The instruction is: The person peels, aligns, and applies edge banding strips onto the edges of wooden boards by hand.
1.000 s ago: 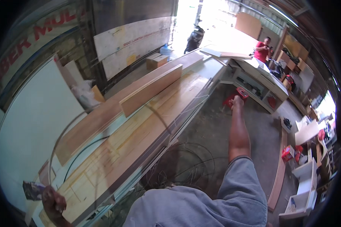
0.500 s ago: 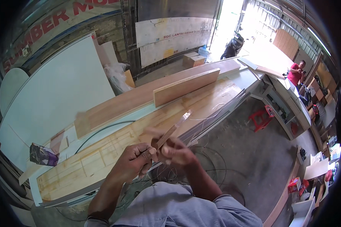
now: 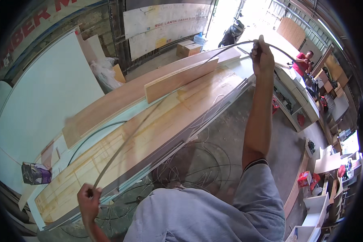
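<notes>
My left hand (image 3: 89, 201) is closed on a long, thin, flexible dark strip (image 3: 122, 144) at the lower left, near the edge of the long wooden board (image 3: 88, 173). My right hand (image 3: 262, 56) is raised at the upper right, fingers closed on the same strip, which arches through it and bends down to the right. The strip crosses above the board and two standing or leaning plywood pieces (image 3: 179, 78). A dark-and-purple package (image 3: 36, 173) sits at the board's left end, and a thicker dark hose (image 3: 88, 137) lies along the back.
Large white panels (image 3: 40, 101) lean at the left. A person in red (image 3: 299, 66) is at the far right beside white cabinets (image 3: 290, 101). Loose cables (image 3: 197, 161) are coiled on the floor below the board. Cartons (image 3: 187, 49), a dark bulky object (image 3: 232, 32) and scattered offcuts stand around.
A half second ago both my hands were together in the middle. They have spread apart, right up and away, left down and leftward, with the strip stretched between them.
</notes>
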Action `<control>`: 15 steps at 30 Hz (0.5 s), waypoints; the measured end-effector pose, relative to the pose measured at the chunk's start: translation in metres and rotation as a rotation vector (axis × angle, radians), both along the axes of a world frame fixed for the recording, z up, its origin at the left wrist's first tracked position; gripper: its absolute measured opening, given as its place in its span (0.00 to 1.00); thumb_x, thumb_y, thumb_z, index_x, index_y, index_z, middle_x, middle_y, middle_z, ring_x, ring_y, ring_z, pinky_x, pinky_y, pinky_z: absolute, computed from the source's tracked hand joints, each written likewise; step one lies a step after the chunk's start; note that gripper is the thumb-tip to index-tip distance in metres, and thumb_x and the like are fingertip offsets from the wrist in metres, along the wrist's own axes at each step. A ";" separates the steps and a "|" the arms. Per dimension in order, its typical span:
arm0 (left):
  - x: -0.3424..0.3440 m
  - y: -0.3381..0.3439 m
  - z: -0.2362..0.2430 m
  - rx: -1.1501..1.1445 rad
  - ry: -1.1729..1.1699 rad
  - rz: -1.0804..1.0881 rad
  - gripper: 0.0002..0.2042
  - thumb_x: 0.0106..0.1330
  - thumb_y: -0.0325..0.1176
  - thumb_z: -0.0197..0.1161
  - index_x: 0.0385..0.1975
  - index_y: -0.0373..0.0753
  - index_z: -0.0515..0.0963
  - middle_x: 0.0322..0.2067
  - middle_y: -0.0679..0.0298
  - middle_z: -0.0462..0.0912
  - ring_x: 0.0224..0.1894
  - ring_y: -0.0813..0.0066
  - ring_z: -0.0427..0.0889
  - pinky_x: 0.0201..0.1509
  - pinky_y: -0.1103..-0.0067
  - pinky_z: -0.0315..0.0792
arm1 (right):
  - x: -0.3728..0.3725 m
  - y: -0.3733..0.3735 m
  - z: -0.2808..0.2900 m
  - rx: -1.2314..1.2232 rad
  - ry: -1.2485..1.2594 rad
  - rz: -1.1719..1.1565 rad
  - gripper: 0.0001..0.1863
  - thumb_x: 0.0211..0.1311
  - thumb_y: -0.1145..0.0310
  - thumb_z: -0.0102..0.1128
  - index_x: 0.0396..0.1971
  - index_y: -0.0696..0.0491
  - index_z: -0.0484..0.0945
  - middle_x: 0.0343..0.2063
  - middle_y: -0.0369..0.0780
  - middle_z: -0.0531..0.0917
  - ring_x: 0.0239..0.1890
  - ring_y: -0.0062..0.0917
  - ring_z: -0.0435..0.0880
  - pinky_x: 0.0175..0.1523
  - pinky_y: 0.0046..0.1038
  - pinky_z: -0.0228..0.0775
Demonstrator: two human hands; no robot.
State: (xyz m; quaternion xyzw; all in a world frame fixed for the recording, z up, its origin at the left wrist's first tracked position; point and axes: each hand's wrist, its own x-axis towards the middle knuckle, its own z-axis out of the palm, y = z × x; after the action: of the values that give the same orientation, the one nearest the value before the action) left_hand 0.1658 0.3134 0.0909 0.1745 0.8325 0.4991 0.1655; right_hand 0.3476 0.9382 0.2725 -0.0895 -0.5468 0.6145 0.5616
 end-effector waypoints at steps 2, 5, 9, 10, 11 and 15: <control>-0.002 -0.033 -0.022 -0.012 0.069 0.107 0.10 0.61 0.31 0.64 0.24 0.35 0.71 0.15 0.71 0.69 0.17 0.85 0.68 0.21 0.84 0.63 | 0.006 0.045 -0.044 -0.175 -0.005 -0.215 0.10 0.65 0.65 0.58 0.28 0.54 0.74 0.22 0.34 0.76 0.22 0.17 0.74 0.26 0.18 0.65; -0.003 -0.080 -0.051 -0.200 0.249 0.078 0.10 0.62 0.33 0.63 0.24 0.34 0.72 0.16 0.68 0.73 0.18 0.85 0.69 0.21 0.83 0.63 | 0.027 0.117 -0.142 -0.224 -0.345 -0.510 0.09 0.64 0.66 0.57 0.28 0.56 0.73 0.21 0.35 0.77 0.24 0.18 0.78 0.26 0.21 0.74; 0.008 -0.121 -0.053 -0.277 0.189 0.110 0.14 0.64 0.38 0.61 0.25 0.32 0.79 0.16 0.66 0.76 0.17 0.84 0.70 0.21 0.82 0.64 | -0.010 0.116 -0.249 -0.383 -0.510 -0.350 0.14 0.66 0.60 0.57 0.27 0.55 0.74 0.20 0.38 0.79 0.18 0.22 0.78 0.17 0.24 0.72; 0.007 -0.135 -0.056 -0.304 0.138 0.091 0.14 0.64 0.37 0.61 0.25 0.31 0.79 0.16 0.64 0.76 0.18 0.83 0.72 0.22 0.81 0.65 | -0.015 0.122 -0.263 -0.401 -0.585 -0.342 0.15 0.66 0.58 0.55 0.27 0.55 0.74 0.19 0.38 0.79 0.17 0.22 0.78 0.16 0.24 0.71; 0.006 -0.145 -0.058 -0.328 0.089 0.073 0.14 0.64 0.37 0.60 0.25 0.30 0.80 0.16 0.63 0.77 0.18 0.82 0.73 0.23 0.81 0.66 | -0.021 0.134 -0.280 -0.415 -0.659 -0.333 0.17 0.67 0.55 0.54 0.27 0.54 0.74 0.19 0.38 0.80 0.17 0.22 0.78 0.15 0.24 0.70; 0.029 -0.127 0.011 -0.596 0.053 0.025 0.17 0.64 0.41 0.59 0.28 0.31 0.81 0.19 0.61 0.78 0.23 0.74 0.76 0.30 0.75 0.69 | -0.052 0.151 -0.333 -0.649 -0.704 -0.253 0.19 0.69 0.52 0.49 0.26 0.52 0.74 0.18 0.36 0.78 0.17 0.23 0.78 0.19 0.26 0.69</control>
State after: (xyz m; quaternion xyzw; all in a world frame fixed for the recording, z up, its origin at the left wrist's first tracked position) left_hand 0.1945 0.1859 0.1022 0.1208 0.9484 0.2303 0.1814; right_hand 0.2953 1.0892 -0.0602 -0.5276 -0.4684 0.6126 0.3564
